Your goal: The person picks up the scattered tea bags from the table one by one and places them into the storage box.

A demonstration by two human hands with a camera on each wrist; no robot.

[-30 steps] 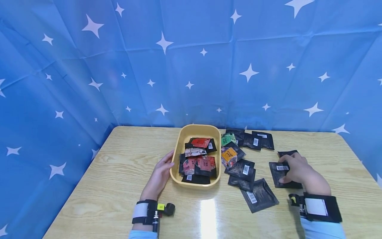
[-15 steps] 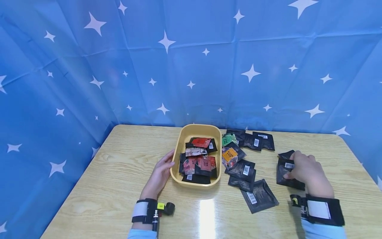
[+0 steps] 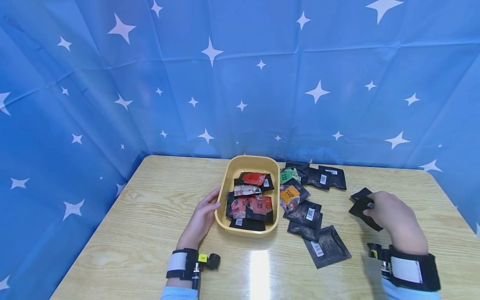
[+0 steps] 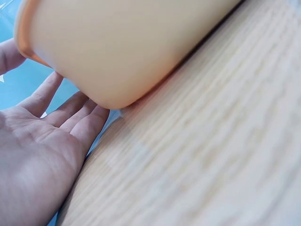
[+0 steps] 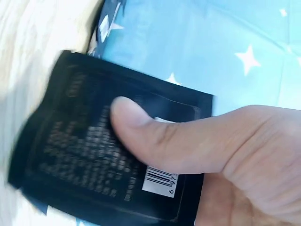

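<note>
We seem to be at a staged recording spot: a wood-grain table (image 3: 150, 208) stands before a creased, star-printed blue cloth (image 3: 232, 79), and we see small cameras (image 3: 213, 261) strapped to both wrists.

Well to the right of the yellow bin (image 3: 251, 164), the right hand (image 3: 393, 216) hides one end of the black packet (image 5: 89, 141) it pinches; close up, the thumb crosses the barcode label (image 5: 160, 181), and the lettering is blurred past reading. Inside the bin, the lower sachets (image 3: 247, 224) are partly covered, their print too small to read. Just right of it, the green-labelled sachet (image 3: 288, 175) is partly hidden. Nearer than the bin, both blue sleeves (image 3: 180, 293) are cut off by the bottom edge.
</note>
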